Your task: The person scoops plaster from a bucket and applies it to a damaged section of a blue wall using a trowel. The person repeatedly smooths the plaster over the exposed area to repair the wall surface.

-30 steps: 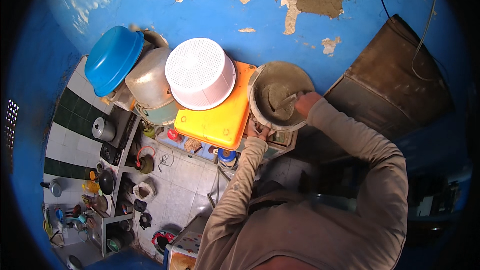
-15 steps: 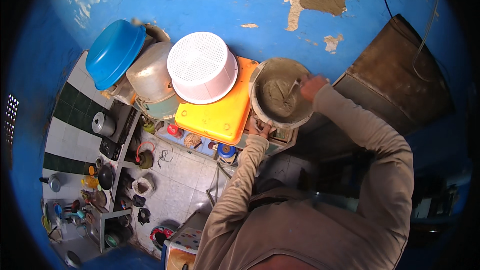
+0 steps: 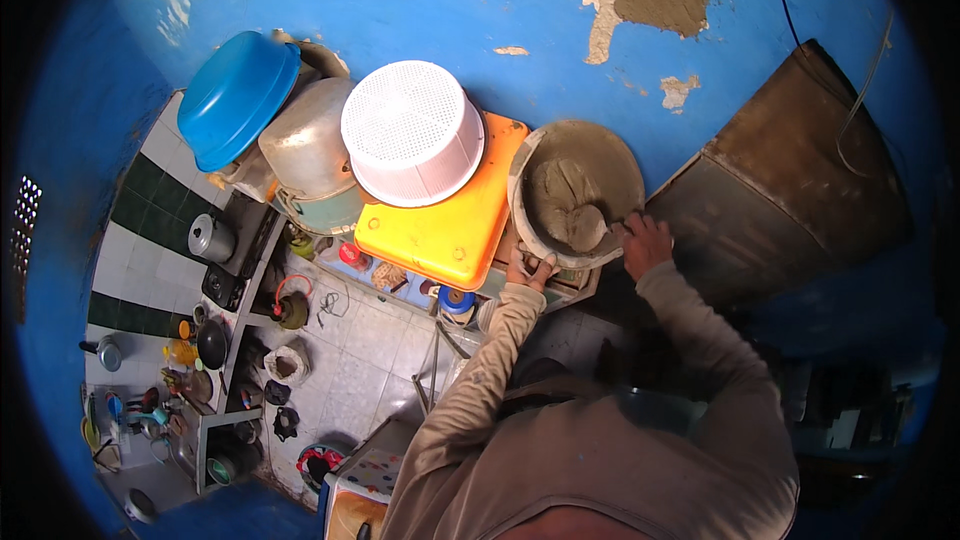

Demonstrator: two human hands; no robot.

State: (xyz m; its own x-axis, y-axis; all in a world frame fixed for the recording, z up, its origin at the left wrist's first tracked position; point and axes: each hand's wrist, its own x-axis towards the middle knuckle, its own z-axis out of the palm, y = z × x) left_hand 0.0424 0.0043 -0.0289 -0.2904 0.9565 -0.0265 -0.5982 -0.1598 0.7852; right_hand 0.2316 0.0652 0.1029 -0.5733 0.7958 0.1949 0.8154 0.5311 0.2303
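My left hand (image 3: 528,269) grips the lower left rim of a grey bucket (image 3: 630,180) of wet grey mortar (image 3: 550,190), beside a yellow container (image 3: 425,245). My right hand (image 3: 648,245) is at the bucket's right rim with curled fingers, where the handle end of a trowel (image 3: 590,227) lies; whether they hold the handle or the rim is hard to tell. The trowel's blade rests in the mortar. A white perforated basket (image 3: 410,125) sits upside down on the yellow container.
A blue basin (image 3: 240,90), metal pot (image 3: 305,135) and dark rusty panel (image 3: 780,170) flank the work spot. Below left are a counter (image 3: 230,230) with pots and utensils, a tiled floor (image 3: 370,330) with scattered items and a metal stand (image 3: 440,360). The blue wall (image 3: 500,0) has peeling patches.
My right hand has moved down from inside the bucket to its right rim, and the trowel lies lower in the mortar. My left hand still holds the rim.
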